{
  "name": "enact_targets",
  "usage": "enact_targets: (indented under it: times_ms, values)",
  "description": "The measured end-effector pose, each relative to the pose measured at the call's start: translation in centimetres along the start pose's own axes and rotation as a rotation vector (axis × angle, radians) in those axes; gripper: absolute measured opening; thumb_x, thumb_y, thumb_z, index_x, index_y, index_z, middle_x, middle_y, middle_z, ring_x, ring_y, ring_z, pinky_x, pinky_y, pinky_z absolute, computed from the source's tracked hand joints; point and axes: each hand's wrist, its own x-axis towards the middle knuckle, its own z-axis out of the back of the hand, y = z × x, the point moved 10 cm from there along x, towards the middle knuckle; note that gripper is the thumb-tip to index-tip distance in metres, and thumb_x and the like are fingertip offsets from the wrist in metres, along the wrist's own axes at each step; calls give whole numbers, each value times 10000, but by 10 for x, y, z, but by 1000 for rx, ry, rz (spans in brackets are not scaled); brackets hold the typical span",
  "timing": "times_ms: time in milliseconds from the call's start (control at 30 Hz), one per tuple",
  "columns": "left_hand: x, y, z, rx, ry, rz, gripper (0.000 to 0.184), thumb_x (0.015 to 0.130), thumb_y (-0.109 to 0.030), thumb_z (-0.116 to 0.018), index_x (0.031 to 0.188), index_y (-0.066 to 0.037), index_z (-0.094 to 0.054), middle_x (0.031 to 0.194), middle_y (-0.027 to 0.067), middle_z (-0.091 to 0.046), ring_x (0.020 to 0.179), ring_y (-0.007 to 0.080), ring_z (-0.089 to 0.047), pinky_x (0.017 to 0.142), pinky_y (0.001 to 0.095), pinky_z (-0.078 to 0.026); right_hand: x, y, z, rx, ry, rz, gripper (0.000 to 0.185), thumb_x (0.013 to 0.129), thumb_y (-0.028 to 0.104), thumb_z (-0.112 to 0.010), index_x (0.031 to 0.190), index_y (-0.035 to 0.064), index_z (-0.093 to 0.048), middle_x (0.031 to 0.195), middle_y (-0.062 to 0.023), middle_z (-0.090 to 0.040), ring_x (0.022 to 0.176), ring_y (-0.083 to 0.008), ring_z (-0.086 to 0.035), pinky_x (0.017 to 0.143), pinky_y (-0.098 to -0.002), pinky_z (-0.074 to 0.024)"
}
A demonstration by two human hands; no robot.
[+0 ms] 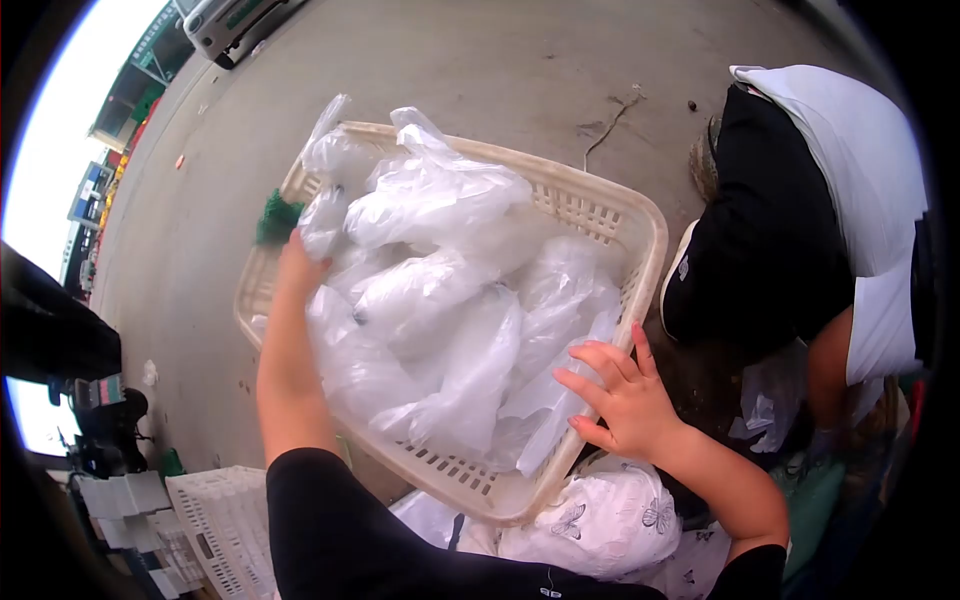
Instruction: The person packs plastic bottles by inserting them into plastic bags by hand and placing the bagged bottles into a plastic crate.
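A cream plastic basket (590,190) stands in front of me, heaped with filled, whitish clear plastic bags (430,300). My left hand (304,256) reaches to the basket's far left side, its fingers closed on a plastic bag (322,222); the bag partly hides them. Over the basket's right rim, my right hand (622,395) is open with its fingers spread, close to the bags and holding nothing. Just beyond my left hand, a piece of green netting (278,218) hangs at the basket's edge.
A person (800,210) in a white top and black trousers bends down at the right, near a clear plastic bag (772,400). White crates (220,530) are at the lower left. A vehicle (225,25) stands on the concrete ground (480,70) farther off.
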Motion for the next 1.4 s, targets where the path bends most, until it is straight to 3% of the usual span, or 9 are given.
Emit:
enact_targets:
  times_ms: [367,433,500,633,733,833,967,1167,1400]
  values:
    - [38,-1,-44,474,193,210,903,791,-502,-562,1452,-159,-51,1508,132,-62,1375,345,-101,1077,508,-145,-24,-12,-2,348,-263,177,358,840,382,-532,1089,140,-621,1379,-23,-390,1342,-193,-238,1126,-472,-24]
    - [-10,-98,21,211,-181,-23,769,860,-463,-482,1459,-176,-94,1520,112,-40,1380,345,-112,1077,535,-112,-24,-19,1,361,-226,155,377,835,382,-540,1102,127,-615,1380,-34,-392,1345,-199,-234,1125,-474,-23]
    - [-109,-214,83,-420,-431,-844,618,932,-507,-295,1441,-166,-210,1505,92,-158,1389,284,-113,1064,573,-42,-22,-15,-5,409,-200,135,397,829,382,-548,1115,114,-610,1380,-44,-394,1348,-205,-230,1124,-476,-23]
    - [-215,-308,-9,400,158,-1012,514,909,-378,-423,1361,-133,-398,1496,94,-189,1391,273,-123,1068,566,17,-55,-26,-1,543,-245,19,461,816,265,-596,1229,89,-495,1341,-106,-404,1289,-265,-315,1062,-488,-253]
    - [-216,-324,34,62,93,-951,459,880,-281,-560,1278,-67,-481,1366,224,-379,1244,375,-382,1019,443,-335,-167,-59,26,541,-263,-275,392,801,229,-610,1148,74,-515,1145,-115,-508,1048,-295,-506,888,-421,-420]
    - [-342,-344,155,-510,-387,-1114,326,873,-153,-578,1174,-32,-546,1290,254,-440,1170,399,-449,968,462,-387,-317,-78,31,235,-60,-656,354,791,247,-616,1091,78,-534,1001,-96,-562,941,-292,-564,825,-400,-451]
    - [-504,-399,197,-752,-168,-1655,213,855,20,-527,1062,36,-575,1049,188,-591,953,320,-585,829,406,-479,-450,-13,31,-174,602,-888,366,806,332,-599,1076,91,-547,990,-92,-573,869,-263,-593,837,-519,-420]
    - [-727,-476,207,-494,473,-2613,205,814,-10,-562,1010,-15,-620,937,151,-632,784,317,-608,696,397,-494,-471,54,65,215,-243,-1145,533,805,357,-590,1251,101,-448,987,-66,-527,896,-218,-562,907,-433,-391]
    - [-843,-505,99,-11,1124,-2685,304,752,43,-630,1050,-10,-600,893,104,-604,771,253,-574,665,354,-488,-517,101,130,-150,-1271,-1262,176,788,225,-555,837,57,-537,772,-91,-590,800,-266,-578,667,-382,-425]
